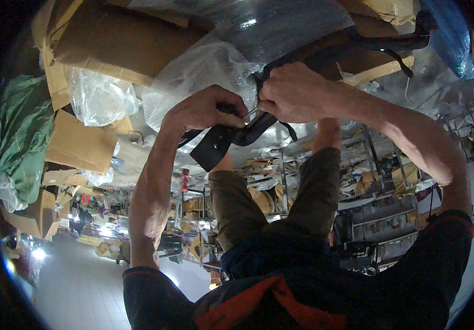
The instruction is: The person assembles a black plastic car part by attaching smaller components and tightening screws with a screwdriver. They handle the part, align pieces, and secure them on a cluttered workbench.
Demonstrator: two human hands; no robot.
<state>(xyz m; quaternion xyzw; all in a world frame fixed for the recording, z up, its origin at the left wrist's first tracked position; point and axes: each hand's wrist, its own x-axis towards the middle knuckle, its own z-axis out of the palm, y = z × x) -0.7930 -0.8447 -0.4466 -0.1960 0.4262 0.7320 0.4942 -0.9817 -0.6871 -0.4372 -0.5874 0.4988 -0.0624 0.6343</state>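
A long black bent bar (325,52) with a flat black plate (213,148) at its near left end lies across the upper middle. My left hand (206,110) is closed just above the plate, thumb and fingers pinched together. Right of it, my right hand (297,93) is closed against the bar, its fingers curled. A thin shiny piece (252,113) spans the small gap between my fingertips, and both hands pinch its ends. Its kind is too small to make out. Black straps or tabs (289,131) hang from the bar.
Clear bubble wrap (201,71) and cardboard (116,44) lie beyond my hands. More bubble wrap (100,96) and a green sheet (22,137) are at the left. Blue plastic (459,41) sits at the far right. Cluttered metal shelves (382,225) stand nearer my body.
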